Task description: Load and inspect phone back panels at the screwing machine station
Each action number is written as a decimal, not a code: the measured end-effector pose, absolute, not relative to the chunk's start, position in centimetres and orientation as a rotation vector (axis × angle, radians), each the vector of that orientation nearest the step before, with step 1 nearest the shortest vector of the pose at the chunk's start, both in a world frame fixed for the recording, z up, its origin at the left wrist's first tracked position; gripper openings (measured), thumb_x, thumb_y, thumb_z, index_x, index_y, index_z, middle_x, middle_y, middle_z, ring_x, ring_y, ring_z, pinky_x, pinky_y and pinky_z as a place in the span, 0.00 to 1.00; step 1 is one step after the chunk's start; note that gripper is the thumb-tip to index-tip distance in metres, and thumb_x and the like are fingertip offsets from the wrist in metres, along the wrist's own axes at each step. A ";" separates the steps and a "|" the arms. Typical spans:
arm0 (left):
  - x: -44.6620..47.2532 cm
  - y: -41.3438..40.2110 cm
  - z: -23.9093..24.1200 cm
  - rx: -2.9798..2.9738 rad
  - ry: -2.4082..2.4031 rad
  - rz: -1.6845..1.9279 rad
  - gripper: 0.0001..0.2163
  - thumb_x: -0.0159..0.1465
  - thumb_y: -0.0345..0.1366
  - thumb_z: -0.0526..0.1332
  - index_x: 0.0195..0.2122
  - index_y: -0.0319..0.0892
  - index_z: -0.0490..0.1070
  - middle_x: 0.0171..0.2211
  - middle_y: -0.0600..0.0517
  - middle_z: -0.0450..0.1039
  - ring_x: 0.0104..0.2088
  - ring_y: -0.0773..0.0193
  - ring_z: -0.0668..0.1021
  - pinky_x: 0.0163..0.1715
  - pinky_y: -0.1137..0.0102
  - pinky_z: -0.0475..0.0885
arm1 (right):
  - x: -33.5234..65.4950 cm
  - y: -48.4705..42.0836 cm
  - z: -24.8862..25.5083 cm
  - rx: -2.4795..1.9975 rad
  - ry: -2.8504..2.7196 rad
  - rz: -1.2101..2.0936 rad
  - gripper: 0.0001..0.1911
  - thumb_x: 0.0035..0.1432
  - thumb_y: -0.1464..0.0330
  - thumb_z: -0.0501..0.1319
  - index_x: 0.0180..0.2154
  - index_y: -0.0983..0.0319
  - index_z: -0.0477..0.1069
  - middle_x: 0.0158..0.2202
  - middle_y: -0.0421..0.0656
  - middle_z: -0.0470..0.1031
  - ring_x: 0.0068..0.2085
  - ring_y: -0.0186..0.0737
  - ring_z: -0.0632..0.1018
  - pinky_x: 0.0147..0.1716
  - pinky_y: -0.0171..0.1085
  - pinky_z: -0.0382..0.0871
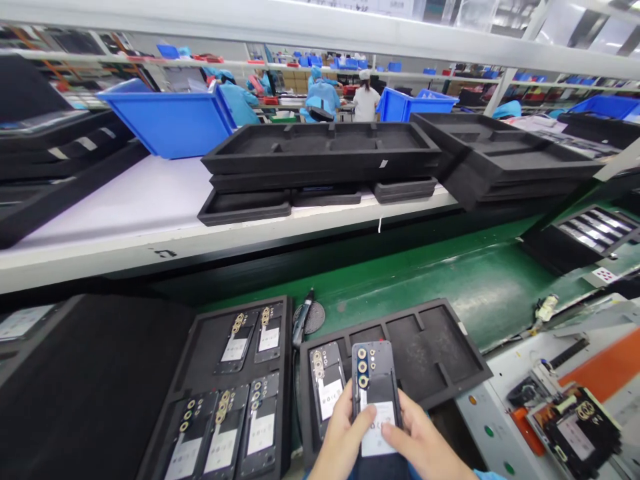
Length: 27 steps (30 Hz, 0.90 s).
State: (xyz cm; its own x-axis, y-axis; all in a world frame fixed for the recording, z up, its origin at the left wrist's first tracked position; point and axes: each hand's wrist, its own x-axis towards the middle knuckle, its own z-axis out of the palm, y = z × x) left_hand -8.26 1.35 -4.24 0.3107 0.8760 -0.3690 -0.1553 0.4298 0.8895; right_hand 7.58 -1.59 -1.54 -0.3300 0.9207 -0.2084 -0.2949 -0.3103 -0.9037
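Observation:
Between both hands is a phone body [376, 373], back side up, with gold camera rings at its top left and a white label low down. My left hand [345, 430] grips its left edge, thumb resting on the label. Along the right edge my right hand [420, 433] is closed too, its thumb also on the label. Behind them lies a black foam tray [415, 333] with another phone body [327, 387] in its left compartment. To the left, a second foam tray [200, 360] bears several similar phone bodies [263, 417].
An electric screwdriver [301, 320] lies between the trays on the green bench [350, 280]. At right, a machine fixture [540, 407] holds a phone part. A shelf [125, 220] carries stacked foam trays [320, 150] and blue bins [170, 120]. Several people in blue or white work farther back.

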 end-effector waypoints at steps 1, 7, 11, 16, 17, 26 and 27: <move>-7.7 1.4 -4.2 0.801 0.986 0.832 0.28 0.57 0.44 0.66 0.57 0.41 0.66 0.58 0.42 0.71 0.58 0.49 0.71 0.61 0.56 0.63 | 7.9 -1.7 -1.5 -1.017 -1.034 1.771 0.31 0.57 0.49 0.62 0.57 0.57 0.66 0.49 0.48 0.77 0.51 0.47 0.77 0.55 0.47 0.67; -5.9 1.0 -4.2 0.608 0.956 0.966 0.30 0.52 0.46 0.71 0.54 0.42 0.70 0.51 0.44 0.77 0.54 0.49 0.75 0.59 0.58 0.66 | 19.0 -4.0 -4.4 -1.778 -1.318 1.263 0.31 0.61 0.47 0.53 0.58 0.58 0.65 0.47 0.49 0.79 0.50 0.48 0.78 0.56 0.47 0.67; -6.4 1.2 -4.0 0.580 1.005 0.959 0.32 0.50 0.46 0.72 0.56 0.43 0.69 0.49 0.45 0.78 0.53 0.49 0.76 0.60 0.57 0.65 | 32.9 -10.0 -12.7 -2.509 -1.149 0.319 0.37 0.56 0.49 0.44 0.54 0.70 0.67 0.52 0.65 0.73 0.51 0.66 0.76 0.55 0.59 0.66; -6.5 1.3 -3.2 0.564 0.989 0.931 0.32 0.49 0.46 0.73 0.55 0.43 0.70 0.50 0.45 0.78 0.55 0.48 0.75 0.59 0.58 0.66 | 42.9 -19.1 -23.8 -2.559 -1.274 0.114 0.27 0.46 0.56 0.48 0.44 0.63 0.71 0.44 0.60 0.78 0.44 0.63 0.80 0.45 0.55 0.74; -6.4 1.3 -3.2 0.559 0.984 0.925 0.32 0.49 0.45 0.73 0.54 0.43 0.71 0.50 0.45 0.78 0.55 0.48 0.75 0.59 0.58 0.66 | 43.4 -20.1 -24.9 -2.537 -1.296 0.082 0.26 0.46 0.57 0.49 0.44 0.62 0.71 0.44 0.58 0.78 0.44 0.62 0.80 0.45 0.54 0.75; -6.0 1.1 -4.1 0.500 0.972 0.904 0.31 0.48 0.44 0.74 0.52 0.41 0.72 0.51 0.44 0.77 0.56 0.47 0.74 0.59 0.59 0.66 | 42.3 -19.9 -23.1 -2.483 -1.310 0.016 0.24 0.52 0.53 0.52 0.44 0.58 0.73 0.42 0.54 0.77 0.43 0.62 0.80 0.46 0.55 0.74; -6.0 1.1 -4.1 0.492 0.974 0.903 0.31 0.48 0.43 0.74 0.52 0.42 0.72 0.51 0.44 0.77 0.56 0.47 0.74 0.59 0.60 0.66 | 41.9 -19.8 -22.6 -2.453 -1.236 0.015 0.23 0.50 0.52 0.54 0.42 0.56 0.74 0.42 0.53 0.77 0.45 0.62 0.79 0.48 0.55 0.73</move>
